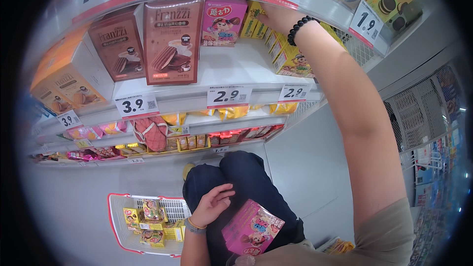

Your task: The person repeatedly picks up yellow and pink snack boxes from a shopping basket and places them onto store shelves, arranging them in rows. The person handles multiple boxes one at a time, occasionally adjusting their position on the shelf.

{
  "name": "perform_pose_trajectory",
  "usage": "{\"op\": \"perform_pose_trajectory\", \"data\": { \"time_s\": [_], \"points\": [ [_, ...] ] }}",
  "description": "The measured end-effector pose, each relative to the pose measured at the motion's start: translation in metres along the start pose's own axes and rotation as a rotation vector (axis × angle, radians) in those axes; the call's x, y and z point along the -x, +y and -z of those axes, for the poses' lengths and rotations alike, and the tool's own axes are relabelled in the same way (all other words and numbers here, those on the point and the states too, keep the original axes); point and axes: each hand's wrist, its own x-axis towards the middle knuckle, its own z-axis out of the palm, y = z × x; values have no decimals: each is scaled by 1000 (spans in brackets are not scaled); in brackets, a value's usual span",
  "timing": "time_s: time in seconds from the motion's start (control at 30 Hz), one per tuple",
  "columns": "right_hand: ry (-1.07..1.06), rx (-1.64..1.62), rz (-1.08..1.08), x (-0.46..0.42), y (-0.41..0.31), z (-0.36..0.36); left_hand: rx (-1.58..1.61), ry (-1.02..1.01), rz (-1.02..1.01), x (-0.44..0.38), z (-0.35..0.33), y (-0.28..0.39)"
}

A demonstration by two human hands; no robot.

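My right hand (275, 16) reaches into the shelf, its fingers at small yellow snack boxes (251, 20) deep inside; the shelf edge above partly hides it, so its grip is unclear. More yellow boxes (295, 61) stand in a row under my forearm. One pink snack box (223, 22) stands upright to the left of them. My left hand (214, 203), fingers apart and holding nothing, is over my thigh. A stack of pink snack boxes (255, 229) lies on my lap. On the floor at left, a white shopping basket (123, 240) with a red rim holds several yellow boxes (151, 238).
Brown cookie boxes (172, 42) and orange ones (70, 77) fill the shelf's left part. Price tags (229, 96) line its front edge (181, 92). A red quilted mitt (150, 133) hangs before the lower shelves. A wire mesh rack (417, 107) stands at the right.
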Motion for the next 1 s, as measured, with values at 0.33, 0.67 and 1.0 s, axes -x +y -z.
{"op": "perform_pose_trajectory", "data": {
  "time_s": [0.33, 0.67, 1.0],
  "points": [
    [-267, -1324, -289, 293, -86, 47, -813, -275, 136, 19, -40, 31],
    [-761, -2171, -1149, 492, -193, 81, -445, -277, 409, 23, -43, 1],
    [-451, -2199, -1061, 462, -235, 66, -266, -102, 288, 29, -75, 4]
  ]
}}
